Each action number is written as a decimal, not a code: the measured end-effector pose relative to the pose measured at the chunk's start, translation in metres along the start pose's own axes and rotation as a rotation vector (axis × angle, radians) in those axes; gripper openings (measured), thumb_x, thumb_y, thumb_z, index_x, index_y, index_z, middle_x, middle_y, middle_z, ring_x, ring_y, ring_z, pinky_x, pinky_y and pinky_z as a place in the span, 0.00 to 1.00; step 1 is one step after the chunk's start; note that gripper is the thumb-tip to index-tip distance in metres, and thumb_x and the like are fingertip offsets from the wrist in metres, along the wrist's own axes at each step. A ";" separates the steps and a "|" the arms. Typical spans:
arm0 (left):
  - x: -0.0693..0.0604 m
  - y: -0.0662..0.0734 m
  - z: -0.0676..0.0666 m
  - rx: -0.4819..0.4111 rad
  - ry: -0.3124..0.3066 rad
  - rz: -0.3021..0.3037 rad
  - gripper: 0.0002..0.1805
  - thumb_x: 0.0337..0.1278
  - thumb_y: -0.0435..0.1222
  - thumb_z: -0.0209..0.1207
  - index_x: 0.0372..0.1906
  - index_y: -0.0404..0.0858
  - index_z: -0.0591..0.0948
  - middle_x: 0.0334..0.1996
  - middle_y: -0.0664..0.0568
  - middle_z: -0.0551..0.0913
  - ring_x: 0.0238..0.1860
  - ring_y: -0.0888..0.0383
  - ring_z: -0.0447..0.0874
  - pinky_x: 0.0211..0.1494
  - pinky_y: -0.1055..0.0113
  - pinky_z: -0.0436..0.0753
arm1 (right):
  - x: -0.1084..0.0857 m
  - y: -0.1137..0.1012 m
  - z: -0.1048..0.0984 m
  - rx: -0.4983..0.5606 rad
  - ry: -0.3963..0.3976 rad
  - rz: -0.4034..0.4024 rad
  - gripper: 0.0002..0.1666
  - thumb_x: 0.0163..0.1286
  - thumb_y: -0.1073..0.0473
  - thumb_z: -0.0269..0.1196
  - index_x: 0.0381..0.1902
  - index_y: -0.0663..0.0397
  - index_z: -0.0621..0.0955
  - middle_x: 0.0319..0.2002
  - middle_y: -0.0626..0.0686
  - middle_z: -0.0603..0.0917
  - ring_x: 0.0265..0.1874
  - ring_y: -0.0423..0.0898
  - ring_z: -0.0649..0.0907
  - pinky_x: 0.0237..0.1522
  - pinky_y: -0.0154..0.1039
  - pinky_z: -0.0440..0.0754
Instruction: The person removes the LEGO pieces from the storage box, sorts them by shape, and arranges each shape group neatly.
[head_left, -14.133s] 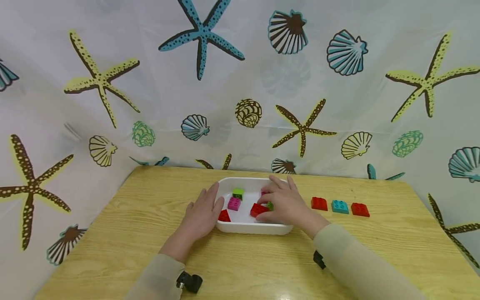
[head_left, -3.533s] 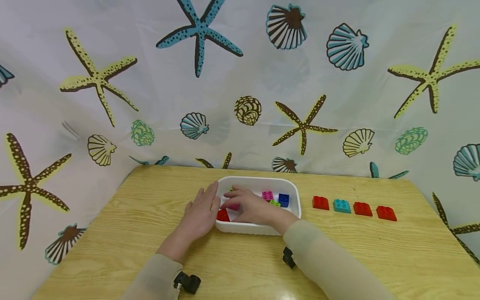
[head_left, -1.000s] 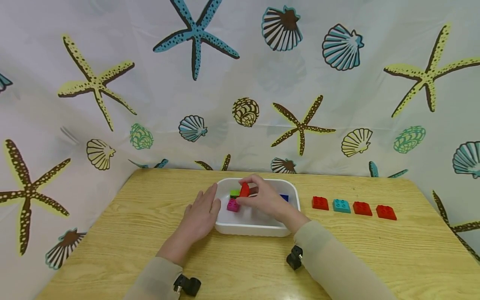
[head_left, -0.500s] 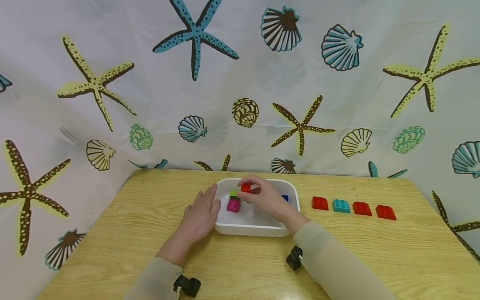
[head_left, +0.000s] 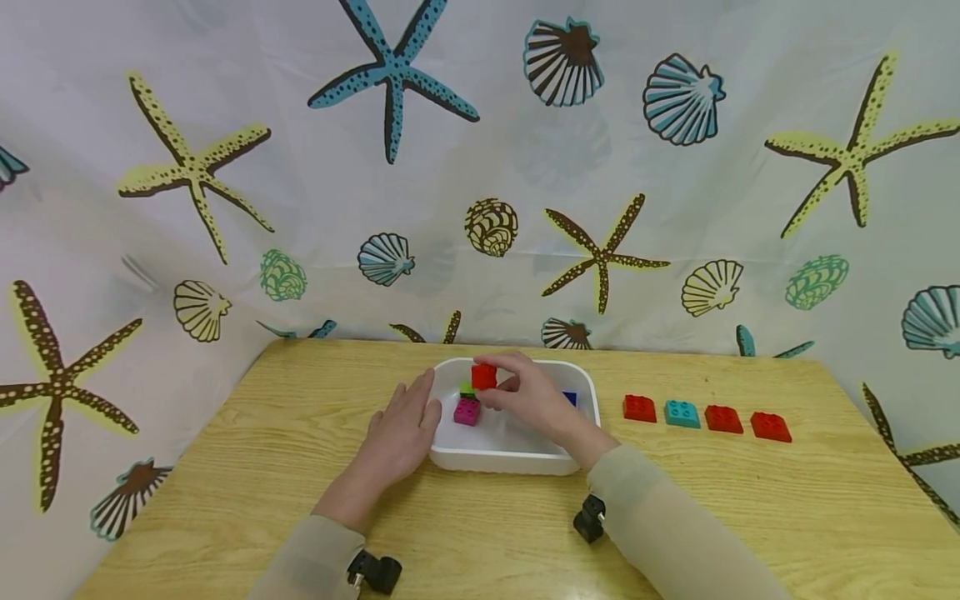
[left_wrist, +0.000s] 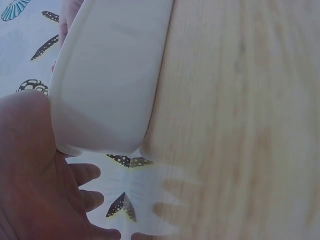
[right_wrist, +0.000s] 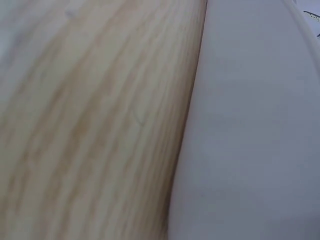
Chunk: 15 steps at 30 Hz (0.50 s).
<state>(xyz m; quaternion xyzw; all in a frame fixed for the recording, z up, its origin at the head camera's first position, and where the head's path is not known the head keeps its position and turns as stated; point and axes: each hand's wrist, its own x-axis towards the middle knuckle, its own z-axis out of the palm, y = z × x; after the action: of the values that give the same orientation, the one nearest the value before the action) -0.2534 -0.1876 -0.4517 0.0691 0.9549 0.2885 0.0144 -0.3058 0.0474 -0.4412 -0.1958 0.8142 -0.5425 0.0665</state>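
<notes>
In the head view my right hand [head_left: 536,402] pinches a red toy brick [head_left: 483,377] between thumb and fingers, over the back left part of a white tray [head_left: 504,462]. My left hand [head_left: 399,427] lies with extended fingers against the tray's left end; the left wrist view shows that hand [left_wrist: 35,175] beside the tray wall [left_wrist: 110,85]. Inside the tray sit a magenta brick [head_left: 467,411], a partly covered lime green brick [head_left: 467,390] and a dark blue brick [head_left: 571,397]. The right hand hides part of the tray's inside.
Right of the tray stands a spaced row of bricks: a red one [head_left: 640,408], a teal one [head_left: 682,414], then two more reds, ending with the rightmost red brick [head_left: 771,426]. A wooden table [head_left: 480,533] carries everything. Behind it hangs a seashell-patterned curtain [head_left: 465,292].
A red brick has joined the row's right end since the oldest frame. The red brick from the tray's near left corner is gone; my right hand lifted a red brick and turned it.
</notes>
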 end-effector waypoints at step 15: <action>0.002 0.000 0.003 -0.016 0.010 0.000 0.37 0.91 0.50 0.34 0.92 0.39 0.48 0.89 0.40 0.52 0.89 0.33 0.40 0.83 0.23 0.43 | -0.017 -0.008 -0.025 -0.184 0.150 -0.013 0.27 0.76 0.48 0.76 0.65 0.47 0.80 0.54 0.50 0.86 0.47 0.50 0.87 0.47 0.43 0.90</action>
<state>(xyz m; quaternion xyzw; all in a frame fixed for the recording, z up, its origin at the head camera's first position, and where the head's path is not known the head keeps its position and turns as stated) -0.2552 -0.1862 -0.4542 0.0675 0.9526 0.2964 0.0103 -0.2958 0.0727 -0.4255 -0.1653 0.8618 -0.4793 -0.0166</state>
